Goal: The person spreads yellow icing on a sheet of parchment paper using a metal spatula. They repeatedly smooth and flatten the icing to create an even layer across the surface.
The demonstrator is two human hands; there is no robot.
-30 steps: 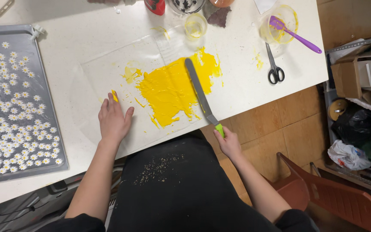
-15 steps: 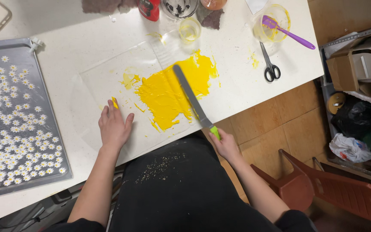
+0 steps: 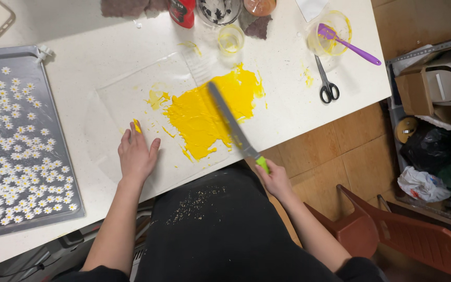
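Your right hand [image 3: 276, 180] sits nearest you at the desk edge, its fingers wrapped around the green handle of the long palette knife [image 3: 233, 125]. The blade lies slanted across the yellow paste [image 3: 207, 112]. Your left hand [image 3: 135, 154] lies flat, fingers spread and holding nothing, pressing down the clear plastic sheet [image 3: 126, 96] just left of the paste. One fingertip carries a yellow smear.

Progress, judged from the present layout: the spreading is partly done. The paste covers the central and right part of the sheet as one irregular patch. A small separate smear [image 3: 155, 98] lies to its upper left. The left part of the sheet remains bare, so most of the levelling is left. The patch edges are ragged and its thickness appears uneven.

Appearance of the paste: opaque, bright yellow, glossy, thick enough to hold scrape marks.

Further out on the white desk [image 3: 79, 57], a grey tray [image 3: 53, 120] of small white daisy shapes lies to your left. Beyond the sheet stand a small clear cup [image 3: 230, 39] with yellow residue, a cup holding a purple spatula [image 3: 348, 44], and black-handled scissors [image 3: 327, 86].
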